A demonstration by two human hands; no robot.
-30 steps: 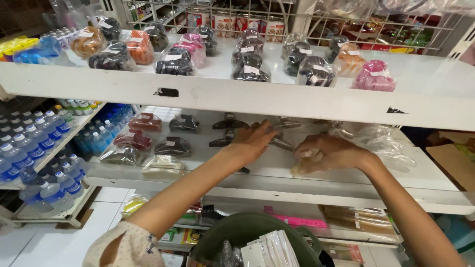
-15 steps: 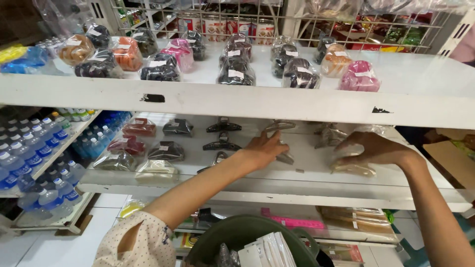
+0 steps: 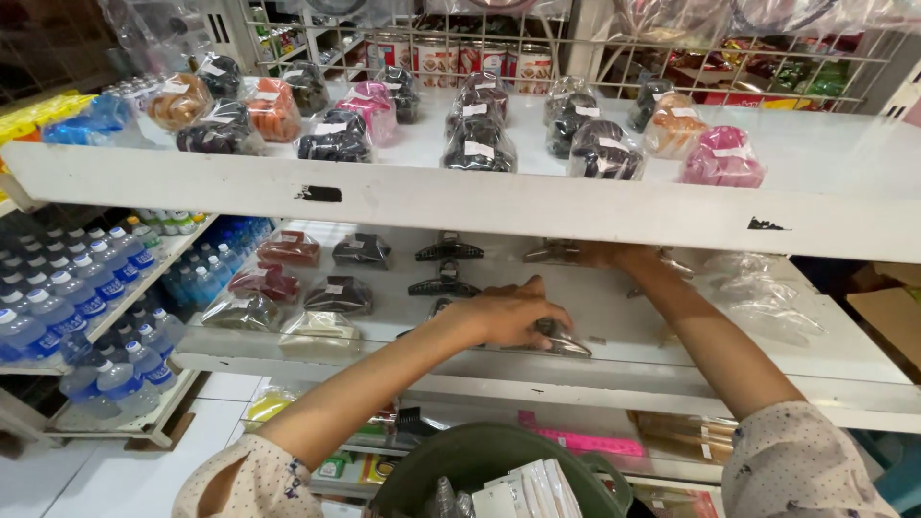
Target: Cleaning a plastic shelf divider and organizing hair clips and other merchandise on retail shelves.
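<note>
My left hand [image 3: 507, 313] rests near the front of the white middle shelf [image 3: 672, 384], its fingers closed over a dark hair clip in a clear bag [image 3: 564, 338]. My right hand [image 3: 606, 254] reaches to the back of the same shelf. The front edge of the upper shelf [image 3: 537, 206] partly hides it. It touches a clear bagged clip [image 3: 551, 252], and its fingers do not show. Two loose black claw clips [image 3: 447, 250] lie between my hands and the bagged clips on the left.
Bagged clips in brown and black [image 3: 288, 249] lie in rows at the left, and empty-looking clear bags [image 3: 767, 297] at the right. More bagged clips [image 3: 478, 144] fill the upper shelf. Water bottles [image 3: 67, 297] stand at far left. A green basket [image 3: 480, 460] sits below me.
My left hand has come forward and down onto a bagged clip near the shelf's front. My right hand has moved left and deeper under the upper shelf.
</note>
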